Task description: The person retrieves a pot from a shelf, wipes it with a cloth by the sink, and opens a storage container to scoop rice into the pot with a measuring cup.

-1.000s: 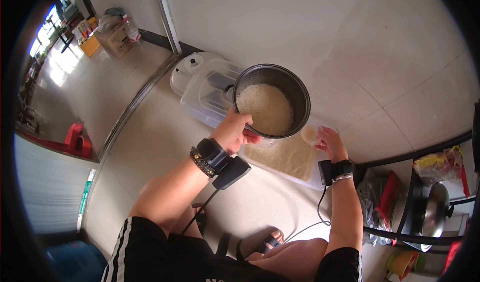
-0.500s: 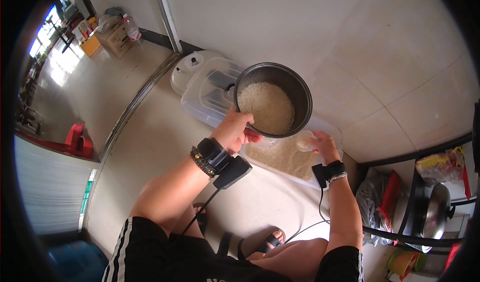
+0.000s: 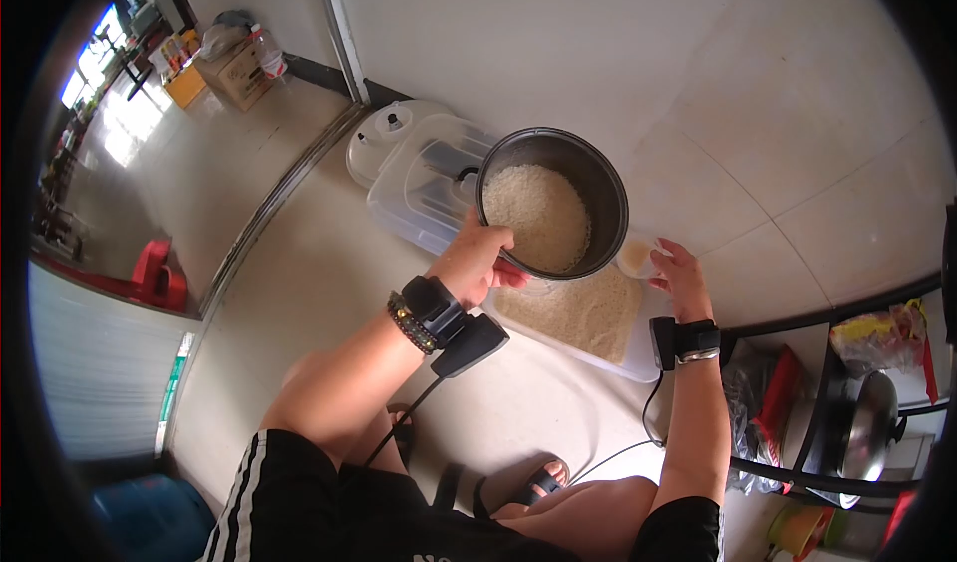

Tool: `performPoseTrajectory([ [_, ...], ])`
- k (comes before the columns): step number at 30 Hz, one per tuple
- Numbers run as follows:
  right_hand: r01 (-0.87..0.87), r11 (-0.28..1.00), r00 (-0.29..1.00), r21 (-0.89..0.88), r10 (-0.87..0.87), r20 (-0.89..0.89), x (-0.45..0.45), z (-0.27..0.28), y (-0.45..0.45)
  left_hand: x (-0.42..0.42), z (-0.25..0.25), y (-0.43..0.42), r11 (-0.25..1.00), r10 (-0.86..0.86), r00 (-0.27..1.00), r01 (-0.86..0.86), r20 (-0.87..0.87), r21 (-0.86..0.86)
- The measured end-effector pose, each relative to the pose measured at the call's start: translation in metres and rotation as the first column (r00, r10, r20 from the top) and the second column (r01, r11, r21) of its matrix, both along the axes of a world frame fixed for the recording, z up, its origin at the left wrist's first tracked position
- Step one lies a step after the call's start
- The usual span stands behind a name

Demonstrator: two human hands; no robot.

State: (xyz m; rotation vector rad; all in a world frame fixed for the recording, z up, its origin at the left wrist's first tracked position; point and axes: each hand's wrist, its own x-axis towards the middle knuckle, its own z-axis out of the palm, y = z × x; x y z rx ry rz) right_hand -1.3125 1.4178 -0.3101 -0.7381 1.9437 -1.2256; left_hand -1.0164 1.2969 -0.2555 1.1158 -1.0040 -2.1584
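My left hand (image 3: 485, 255) is closed on the near rim of a dark rice cooker pot (image 3: 604, 198), tilted so its inside faces me. White rice (image 3: 538, 218) covers the pot's bottom. To the right, my right hand (image 3: 682, 278) grips a small translucent cup (image 3: 636, 257) with some rice in it, beside the pot's lower right edge. Below both hands stands a clear plastic bin (image 3: 638, 365) holding a broad layer of rice (image 3: 583, 313). The pot hides the bin's far part.
Behind the pot lies a translucent lidded container (image 3: 409, 198) against the wall. A shelf rack at right carries a metal lid (image 3: 869, 427) and bags. A blue water jug (image 3: 155, 522) stands lower left. A cardboard box (image 3: 236, 75) sits beyond the door track.
My right hand has moved right and slightly up with the cup, from over the rice to the bin's right edge. The pot has shifted slightly right in my left hand.
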Motion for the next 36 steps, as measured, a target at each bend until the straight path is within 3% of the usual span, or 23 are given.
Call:
performPoseTrajectory([
  [4, 0.012, 1.0, 0.998, 0.003, -0.012, 0.067, -0.002, -0.006, 0.003, 0.004, -0.002, -0.005, 0.995, -0.063, 0.996, 0.067, -0.062, 0.068],
  [8, 0.035, 0.999, 0.993, -0.004, -0.034, 0.117, 0.0, -0.003, 0.004, 0.004, 0.002, -0.005, 0.994, -0.001, 1.0, 0.002, -0.004, 0.107],
  [11, 0.046, 0.999, 0.997, -0.012, -0.045, 0.069, 0.0, -0.001, 0.006, 0.006, 0.0, -0.007, 0.998, 0.01, 1.0, -0.009, -0.022, 0.061],
  [17, -0.065, 0.987, 0.979, 0.148, 0.091, -0.18, -0.002, -0.012, 0.009, 0.005, 0.001, -0.006, 0.998, 0.03, 0.999, -0.029, -0.016, 0.048],
  [26, 0.01, 0.998, 0.994, 0.062, -0.003, -0.109, 0.005, 0.007, 0.008, 0.003, 0.003, 0.0, 1.0, 0.011, 1.0, -0.01, -0.017, 0.027],
  [32, 0.067, 0.981, 0.997, -0.184, -0.071, -0.019, 0.011, 0.052, 0.005, 0.002, 0.002, 0.001, 0.999, -0.003, 1.0, 0.004, -0.02, 0.037],
  [36, 0.08, 0.953, 0.993, -0.294, -0.102, -0.058, 0.023, 0.082, 0.004, 0.001, 0.004, 0.005, 1.0, -0.011, 1.0, 0.011, -0.018, 0.024],
])
